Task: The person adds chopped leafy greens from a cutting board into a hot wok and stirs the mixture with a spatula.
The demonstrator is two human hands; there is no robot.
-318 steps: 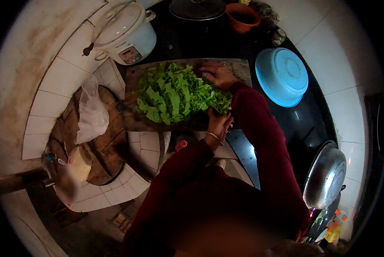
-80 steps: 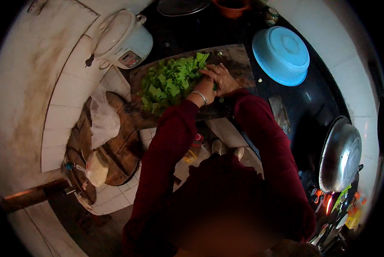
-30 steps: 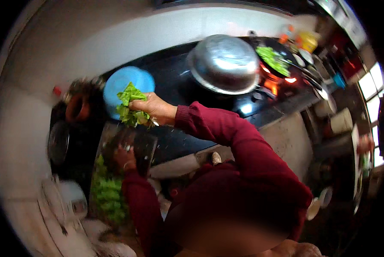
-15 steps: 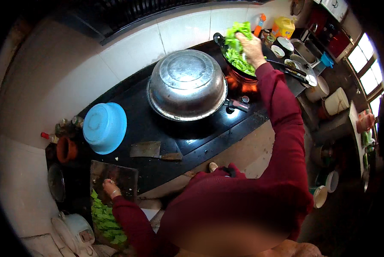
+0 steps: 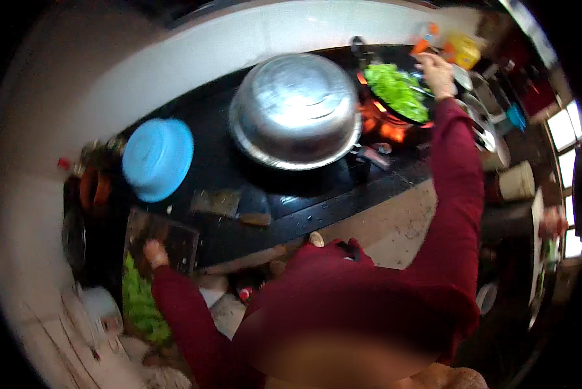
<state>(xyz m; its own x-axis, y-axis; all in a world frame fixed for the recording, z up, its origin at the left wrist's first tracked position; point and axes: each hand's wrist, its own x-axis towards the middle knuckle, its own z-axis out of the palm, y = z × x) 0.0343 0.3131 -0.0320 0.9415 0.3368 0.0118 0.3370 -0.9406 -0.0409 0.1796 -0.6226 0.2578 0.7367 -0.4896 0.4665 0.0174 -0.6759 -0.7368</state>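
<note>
My right hand (image 5: 437, 75) is over the right side of a black wok (image 5: 423, 120). Its fingers look stretched out, slightly blurred, and I see no greens in them. Chopped leafy greens (image 5: 398, 91) lie heaped in the wok, above an orange glow. My left hand (image 5: 155, 253) rests on or just over a dark chopping board (image 5: 177, 243); its fingers are smeared by motion. More leafy greens (image 5: 142, 305) lie on the board's near part, beside my left forearm. A cleaver (image 5: 219, 203) lies flat on the black counter, beyond the board and to its right.
A large upturned metal basin (image 5: 294, 110) covers the middle of the counter. An upturned light-blue basin (image 5: 157, 159) stands at the left, near a brown clay pot (image 5: 95, 188). A yellow jug (image 5: 461, 50) and an orange-topped bottle (image 5: 424, 39) are behind the wok.
My right hand has let go of the bunch of greens, which now lies in the wok, and has moved right. The whole view has shifted and blurred. My left hand stays by the board.
</note>
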